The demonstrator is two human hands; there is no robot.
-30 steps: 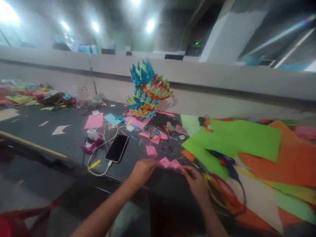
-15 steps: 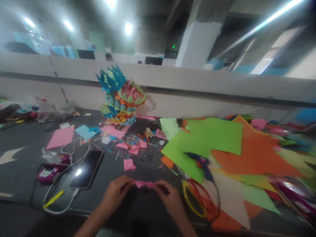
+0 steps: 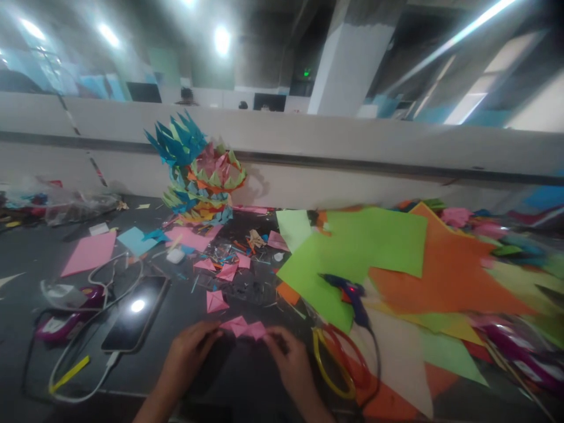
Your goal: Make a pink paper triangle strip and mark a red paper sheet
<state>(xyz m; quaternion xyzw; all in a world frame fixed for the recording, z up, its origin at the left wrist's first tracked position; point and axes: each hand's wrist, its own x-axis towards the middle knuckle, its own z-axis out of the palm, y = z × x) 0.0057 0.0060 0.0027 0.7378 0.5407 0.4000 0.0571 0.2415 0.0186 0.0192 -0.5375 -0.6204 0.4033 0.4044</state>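
Note:
A small folded pink paper piece (image 3: 243,328) with two raised points is stretched between my hands, low over the dark table. My left hand (image 3: 187,346) pinches its left end with thumb and fingers. At the right end, my right hand (image 3: 286,352) pinches it the same way. Just beyond lies a folded pink paper square (image 3: 217,301), and farther off are several more folded pink pieces (image 3: 228,271) among paper scraps. A layered paper lotus stack (image 3: 207,176) in blue, green, pink and orange stands against the partition.
Left of my hands lie a phone (image 3: 136,314) on a white cable and a purple device (image 3: 70,314). To the right are scissors with yellow and red handles (image 3: 333,367), a glue gun (image 3: 352,292), and green paper sheets (image 3: 374,238) overlapping orange sheets (image 3: 458,270).
The pink paper piece has tilted, so its two folded points now face me more fully. Both hands still pinch its ends. The view has shifted slightly right.

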